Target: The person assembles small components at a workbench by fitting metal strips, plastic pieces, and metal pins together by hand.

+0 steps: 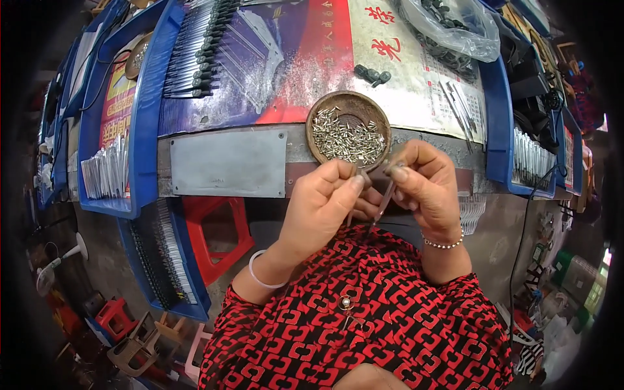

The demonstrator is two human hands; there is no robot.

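so both grips are pinched nearly closed here. a thin rod [388, 195] is held in the right grip [430, 185], angled down toward the lap. something tiny seems to be pinched in the left grip [320, 205], but it's too covered by fingers to be told. a round bowl [348, 97] of little metal pins [344, 140] is set just beyond both grips on the table [445, 143], and black-headed sticks [194, 65] are lined up past the left one.
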